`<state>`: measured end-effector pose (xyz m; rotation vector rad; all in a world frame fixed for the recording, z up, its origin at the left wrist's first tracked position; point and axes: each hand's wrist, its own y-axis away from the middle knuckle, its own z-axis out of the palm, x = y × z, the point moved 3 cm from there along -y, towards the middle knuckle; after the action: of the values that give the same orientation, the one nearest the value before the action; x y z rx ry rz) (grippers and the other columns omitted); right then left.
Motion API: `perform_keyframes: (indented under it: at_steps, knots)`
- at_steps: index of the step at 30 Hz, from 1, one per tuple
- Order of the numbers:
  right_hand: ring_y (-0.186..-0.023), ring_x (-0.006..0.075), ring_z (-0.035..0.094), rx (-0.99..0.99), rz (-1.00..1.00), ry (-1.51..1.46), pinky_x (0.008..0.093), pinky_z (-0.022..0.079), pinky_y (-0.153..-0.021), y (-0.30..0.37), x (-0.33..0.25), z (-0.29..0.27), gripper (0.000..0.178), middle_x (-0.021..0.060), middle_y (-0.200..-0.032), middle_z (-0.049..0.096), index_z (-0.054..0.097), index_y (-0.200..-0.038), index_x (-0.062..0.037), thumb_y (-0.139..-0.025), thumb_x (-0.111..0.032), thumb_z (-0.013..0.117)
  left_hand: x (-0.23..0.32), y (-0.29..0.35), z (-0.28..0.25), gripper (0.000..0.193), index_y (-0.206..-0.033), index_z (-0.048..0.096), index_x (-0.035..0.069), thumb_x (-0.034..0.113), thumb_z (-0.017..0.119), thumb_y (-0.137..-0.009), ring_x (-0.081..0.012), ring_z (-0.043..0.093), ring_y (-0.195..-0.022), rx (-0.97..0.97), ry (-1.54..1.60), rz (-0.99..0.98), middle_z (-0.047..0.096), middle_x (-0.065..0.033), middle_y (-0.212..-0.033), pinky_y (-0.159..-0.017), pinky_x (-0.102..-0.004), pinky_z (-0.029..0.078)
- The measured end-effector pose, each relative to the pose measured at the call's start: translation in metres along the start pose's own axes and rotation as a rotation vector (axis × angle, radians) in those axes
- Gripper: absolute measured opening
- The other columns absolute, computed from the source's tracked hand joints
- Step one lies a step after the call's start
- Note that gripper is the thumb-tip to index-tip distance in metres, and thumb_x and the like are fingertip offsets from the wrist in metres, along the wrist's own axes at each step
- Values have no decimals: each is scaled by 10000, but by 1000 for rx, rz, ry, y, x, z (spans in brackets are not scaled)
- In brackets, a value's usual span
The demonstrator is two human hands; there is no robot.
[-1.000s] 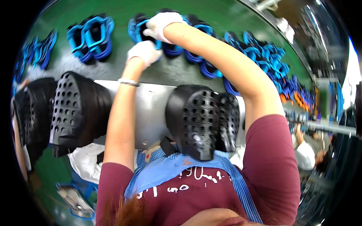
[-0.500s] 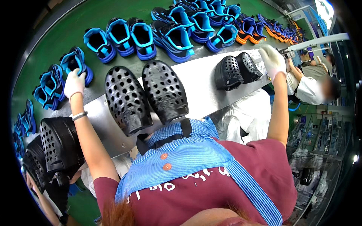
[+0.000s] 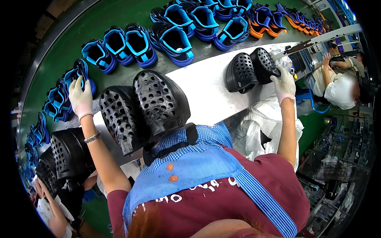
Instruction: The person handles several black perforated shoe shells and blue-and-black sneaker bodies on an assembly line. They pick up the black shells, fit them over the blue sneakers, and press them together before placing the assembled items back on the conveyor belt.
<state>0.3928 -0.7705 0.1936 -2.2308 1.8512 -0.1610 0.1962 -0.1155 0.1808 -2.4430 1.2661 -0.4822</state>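
Left hand (image 3: 81,97) spread by a blue shoe (image 3: 87,73), frame left, a worker (image 3: 194,168) apparently reaches a half-open right hand (image 3: 285,84) to a black form (image 3: 262,63), needing a closer grip.

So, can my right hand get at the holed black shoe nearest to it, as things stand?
Most likely yes: your right hand is right beside that black shoe, and nothing seems to stand between them, though I can't tell whether they touch.
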Motion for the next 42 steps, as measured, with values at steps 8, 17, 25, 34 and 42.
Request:
perform_keyframes:
  at_steps: [8,17,25,34,42]
  knots:
    - [-1034,355,583,72,-48,-6,421,465,-908,4,12,2,459,159,-1077,643,600,-1152,-64,-746,-203,765,10,6,15,353,-1155,683,59,287,649,-887,-330,586,-1135,-32,132,21,622,-191,-1208,-980,-387,461]
    - [-1006,352,582,-19,-119,-99,406,481,-879,-18,23,-5,467,181,-1046,593,571,-1074,-25,-690,-181,788,15,12,22,313,-1142,694,85,277,634,-903,-292,597,-1133,-67,240,-17,637,-153,-1199,-988,-375,459]
    - [-975,351,586,-67,-135,-135,405,471,-868,-23,28,-9,453,173,-1004,612,569,-1042,-28,-673,-171,791,17,15,29,305,-1141,695,86,270,634,-905,-276,606,-1122,-94,295,-49,655,-128,-1187,-986,-363,459]
    - [-922,350,596,-85,-117,-95,409,483,-812,-33,-15,-69,397,179,-939,610,568,-984,-15,-690,-188,770,16,15,11,287,-1137,697,77,255,615,-926,-252,629,-1089,-113,418,-103,669,-124,-1164,-961,-331,470]
    - [-918,382,597,-177,-111,-37,422,473,-810,-33,-13,-47,382,193,-951,618,575,-991,-16,-707,-192,761,0,14,8,280,-1131,700,80,258,620,-930,-240,655,-1031,-120,455,-86,686,-110,-1121,-916,-316,488]
